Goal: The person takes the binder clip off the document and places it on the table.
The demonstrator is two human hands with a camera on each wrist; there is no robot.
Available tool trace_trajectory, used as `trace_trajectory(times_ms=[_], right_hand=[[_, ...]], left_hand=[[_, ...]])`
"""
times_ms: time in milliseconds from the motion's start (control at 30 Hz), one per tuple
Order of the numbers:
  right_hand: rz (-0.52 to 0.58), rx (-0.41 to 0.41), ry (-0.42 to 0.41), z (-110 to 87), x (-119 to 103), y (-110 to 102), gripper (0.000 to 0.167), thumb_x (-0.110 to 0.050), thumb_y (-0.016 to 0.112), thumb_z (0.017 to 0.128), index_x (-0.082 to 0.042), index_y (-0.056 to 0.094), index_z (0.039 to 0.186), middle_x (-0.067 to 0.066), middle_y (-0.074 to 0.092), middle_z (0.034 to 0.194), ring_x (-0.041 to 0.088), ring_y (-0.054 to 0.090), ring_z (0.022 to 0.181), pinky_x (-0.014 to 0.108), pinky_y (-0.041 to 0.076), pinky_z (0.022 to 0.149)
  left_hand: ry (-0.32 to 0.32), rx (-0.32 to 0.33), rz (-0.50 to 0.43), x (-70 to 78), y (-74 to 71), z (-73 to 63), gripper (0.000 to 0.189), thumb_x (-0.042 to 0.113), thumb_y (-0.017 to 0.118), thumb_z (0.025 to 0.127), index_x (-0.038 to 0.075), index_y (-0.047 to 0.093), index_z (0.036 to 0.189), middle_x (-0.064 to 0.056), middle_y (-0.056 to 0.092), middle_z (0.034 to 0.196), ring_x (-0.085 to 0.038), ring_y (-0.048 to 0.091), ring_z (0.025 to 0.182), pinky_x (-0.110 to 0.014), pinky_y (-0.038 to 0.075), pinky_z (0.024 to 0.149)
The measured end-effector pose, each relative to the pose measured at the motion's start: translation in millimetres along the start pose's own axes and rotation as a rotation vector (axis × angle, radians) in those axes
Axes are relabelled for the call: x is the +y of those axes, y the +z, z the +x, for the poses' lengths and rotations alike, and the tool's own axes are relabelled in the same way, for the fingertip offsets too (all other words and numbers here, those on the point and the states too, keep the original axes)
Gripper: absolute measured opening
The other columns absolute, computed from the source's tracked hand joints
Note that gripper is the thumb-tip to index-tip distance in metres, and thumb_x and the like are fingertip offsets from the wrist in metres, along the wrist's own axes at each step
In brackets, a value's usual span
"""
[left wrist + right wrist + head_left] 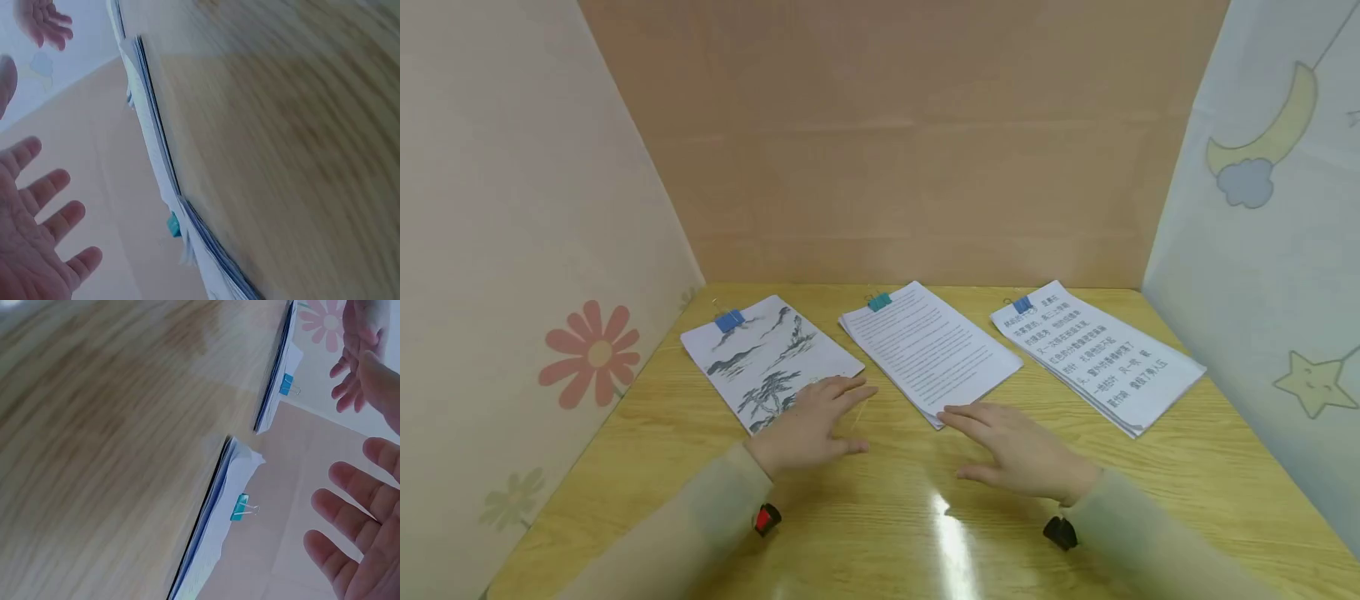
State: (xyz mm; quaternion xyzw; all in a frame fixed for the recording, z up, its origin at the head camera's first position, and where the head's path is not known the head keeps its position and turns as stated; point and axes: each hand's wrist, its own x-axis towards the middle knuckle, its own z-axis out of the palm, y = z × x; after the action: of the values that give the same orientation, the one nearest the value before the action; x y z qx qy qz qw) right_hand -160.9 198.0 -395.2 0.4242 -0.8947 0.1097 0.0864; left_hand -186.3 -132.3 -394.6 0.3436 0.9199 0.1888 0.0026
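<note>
Three clipped paper stacks lie in a row on the wooden table. The left stack (760, 342) shows ink-painted hills and trees and has a blue binder clip (729, 321). Small printed lines cover the middle stack (925, 346), clipped with a teal binder clip (879, 302). Large characters fill the right stack (1097, 358), which has a blue binder clip (1022, 305). My left hand (812, 421), fingers spread and empty, overlaps the lower part of the painted stack. My right hand (1018, 450) is empty too, its fingertips overlapping the near corner of the middle stack.
The wooden table (880, 517) runs toward a brown back panel (917, 167). A flower-patterned side wall (535, 250) stands at left, a moon-and-star one (1262, 275) at right. Dark bands (1061, 533) sit at both wrists.
</note>
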Motion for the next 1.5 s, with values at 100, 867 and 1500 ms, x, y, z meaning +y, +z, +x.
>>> trace_trajectory(times_ms=[100, 867, 1500], right_hand=[[0.034, 0.024, 0.003, 5.1, -4, 4, 0.07, -0.043, 0.073, 0.083, -0.013, 0.048, 0.141, 0.001, 0.053, 0.136, 0.022, 0.053, 0.119, 0.044, 0.044, 0.097], [0.361, -0.027, 0.223, 64.0, -24, 31, 0.063, -0.036, 0.066, 0.092, -0.011, 0.043, 0.145, 0.006, 0.05, 0.14, 0.025, 0.049, 0.126, 0.043, 0.038, 0.104], [0.45, -0.114, 0.264, 155.5, -20, 51, 0.062, -0.036, 0.059, 0.096, -0.018, 0.035, 0.15, 0.003, 0.045, 0.145, 0.023, 0.047, 0.127, 0.043, 0.039, 0.103]], left_hand=[[-0.089, 0.071, -0.088, -8.9, -0.2, -0.2, 0.068, 0.043, 0.066, 0.09, 0.02, 0.038, 0.148, -0.006, 0.037, 0.15, -0.033, 0.033, 0.137, -0.057, 0.025, 0.108], [-0.78, 0.386, -0.347, -111.3, -27.8, -13.4, 0.058, 0.029, 0.052, 0.098, -0.003, 0.037, 0.144, -0.025, 0.04, 0.144, -0.042, 0.037, 0.132, -0.053, 0.033, 0.106], [-1.097, 0.33, -0.268, -170.9, -33.3, -24.5, 0.077, 0.041, 0.059, 0.091, -0.001, 0.029, 0.148, -0.033, 0.022, 0.149, -0.053, 0.023, 0.132, -0.061, 0.024, 0.105]])
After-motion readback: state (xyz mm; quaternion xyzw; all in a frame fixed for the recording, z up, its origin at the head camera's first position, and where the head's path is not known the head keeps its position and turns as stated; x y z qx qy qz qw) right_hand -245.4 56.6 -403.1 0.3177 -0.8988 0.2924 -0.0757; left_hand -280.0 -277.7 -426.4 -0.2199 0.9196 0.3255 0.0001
